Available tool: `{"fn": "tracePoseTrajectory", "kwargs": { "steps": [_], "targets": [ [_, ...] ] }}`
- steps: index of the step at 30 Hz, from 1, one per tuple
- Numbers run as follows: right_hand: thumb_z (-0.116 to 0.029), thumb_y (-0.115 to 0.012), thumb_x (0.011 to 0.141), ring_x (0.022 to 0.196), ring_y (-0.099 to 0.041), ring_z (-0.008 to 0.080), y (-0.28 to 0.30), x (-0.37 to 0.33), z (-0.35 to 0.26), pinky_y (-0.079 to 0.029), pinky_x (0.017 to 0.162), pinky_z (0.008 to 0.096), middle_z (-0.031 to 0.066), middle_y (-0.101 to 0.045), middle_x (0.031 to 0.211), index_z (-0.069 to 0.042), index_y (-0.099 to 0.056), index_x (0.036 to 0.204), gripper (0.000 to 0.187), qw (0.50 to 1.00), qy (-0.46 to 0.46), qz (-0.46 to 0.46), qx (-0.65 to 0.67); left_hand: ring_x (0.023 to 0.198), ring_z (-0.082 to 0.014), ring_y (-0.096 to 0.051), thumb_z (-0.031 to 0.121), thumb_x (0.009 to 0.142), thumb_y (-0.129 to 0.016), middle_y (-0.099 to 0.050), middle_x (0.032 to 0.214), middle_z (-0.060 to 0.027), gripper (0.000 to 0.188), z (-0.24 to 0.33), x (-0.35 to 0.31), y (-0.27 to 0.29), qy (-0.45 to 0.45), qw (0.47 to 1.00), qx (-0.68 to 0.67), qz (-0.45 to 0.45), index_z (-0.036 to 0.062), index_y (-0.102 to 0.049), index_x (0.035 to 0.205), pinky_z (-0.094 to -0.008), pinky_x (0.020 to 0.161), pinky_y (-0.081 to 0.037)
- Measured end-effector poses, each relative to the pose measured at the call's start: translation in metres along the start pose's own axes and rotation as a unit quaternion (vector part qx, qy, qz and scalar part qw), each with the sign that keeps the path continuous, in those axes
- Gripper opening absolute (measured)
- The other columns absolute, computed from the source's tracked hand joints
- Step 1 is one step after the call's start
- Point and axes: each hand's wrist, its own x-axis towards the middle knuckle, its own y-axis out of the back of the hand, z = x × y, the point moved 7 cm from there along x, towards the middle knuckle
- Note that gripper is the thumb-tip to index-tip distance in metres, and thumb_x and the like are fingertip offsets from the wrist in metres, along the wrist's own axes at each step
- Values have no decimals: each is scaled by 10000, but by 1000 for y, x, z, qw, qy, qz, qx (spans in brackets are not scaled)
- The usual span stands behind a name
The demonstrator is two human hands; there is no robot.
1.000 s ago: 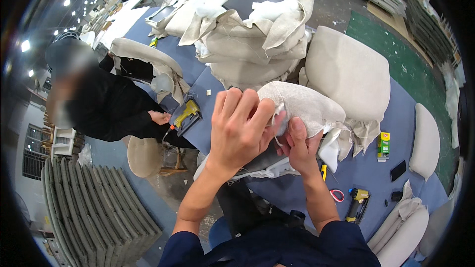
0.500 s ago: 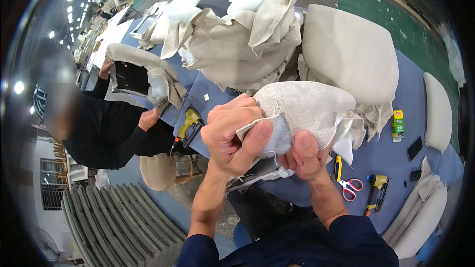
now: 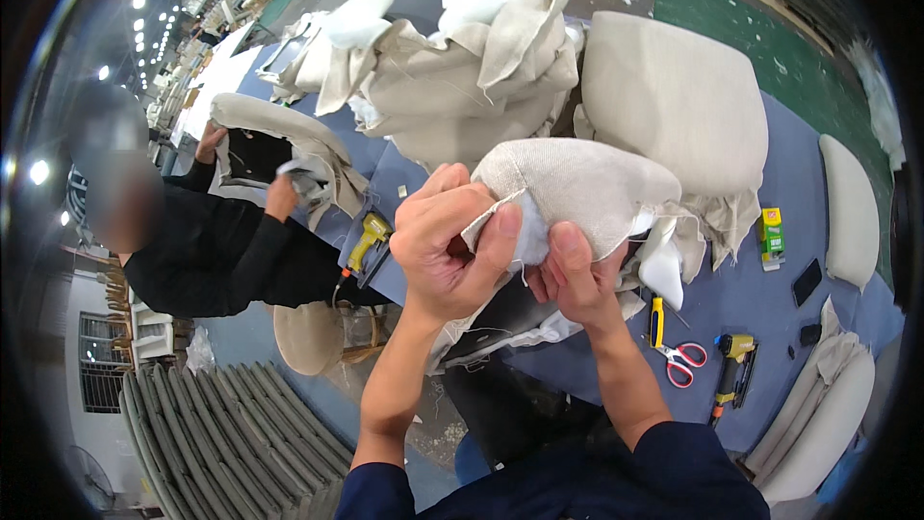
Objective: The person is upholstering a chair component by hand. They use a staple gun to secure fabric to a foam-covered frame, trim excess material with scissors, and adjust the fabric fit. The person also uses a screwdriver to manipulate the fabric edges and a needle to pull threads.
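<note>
A beige fabric cover (image 3: 587,178) lies over a padded chair part held up in front of me, one corner turned toward me. My left hand (image 3: 448,246) is closed, pinching the cover's raw edge beside a seam between thumb and fingers. Close by, my right hand (image 3: 582,279) is closed on the lower edge of the same fabric, its thumb pressed on top. Between the two thumbs pale wadding (image 3: 531,231) shows. Below my hands the part's dark underside (image 3: 505,313) is partly visible, with loose threads and cloth around it.
Red-handled scissors (image 3: 681,356), a yellow-handled tool (image 3: 657,323), a staple gun (image 3: 733,376), a green-yellow box (image 3: 771,239) and a phone (image 3: 808,281) lie at right. Upholstered panels (image 3: 674,96) stand beyond. At left a co-worker (image 3: 202,241) handles another cushion near a second staple gun (image 3: 369,243).
My hands and the held part have shifted slightly left and up, both grips kept. The co-worker's nearer hand has risen toward their cushion, with pale material at it.
</note>
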Motion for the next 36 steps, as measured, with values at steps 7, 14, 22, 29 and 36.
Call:
{"fn": "tracePoseTrajectory", "kwargs": {
  "steps": [7,14,22,29,36],
  "targets": [
    [-99,-529,1037,511,-533,82,-14,-52,-13,-455,433,251,36,-599,759,22,-535,1243,239,996,-11,-33,-80,807,-195,-546,232,742,-788,-588,904,-89,447,36,-17,10,31,999,25,14,-37,-582,1033,-327,811,-487],
    [-149,-587,989,646,-608,184,-5,-107,-48,-487,548,311,92,-657,881,-14,-601,1149,210,980,101,1,-170,1141,-289,-672,302,705,-769,-673,1267,-223,700,79,-65,-31,85,992,27,-93,-83,-600,1265,-345,999,-493],
    [-249,-703,914,800,-670,347,1,-145,-64,-532,710,418,132,-688,906,-61,-712,969,196,923,196,-35,-330,1203,-358,-624,329,904,-684,-610,1315,-300,615,121,-66,-24,84,994,42,-49,-109,-558,1316,-460,1068,-476],
    [-229,-688,886,731,-685,329,294,-237,-26,-552,681,457,133,-685,776,-65,-696,830,173,679,-131,197,-695,1272,-379,-571,280,922,-664,-569,1357,-321,605,59,-61,18,107,994,16,-30,-78,-489,1376,-492,1115,-435],
    [-171,-548,911,1303,-534,268,455,-312,10,-343,1151,522,83,-545,1446,-126,-557,1386,477,394,-135,-55,-908,1165,-318,-649,402,823,-766,-682,1213,-269,715,63,-50,13,92,991,97,2,-59,-541,1320,-461,1055,-476]
  ]
}}
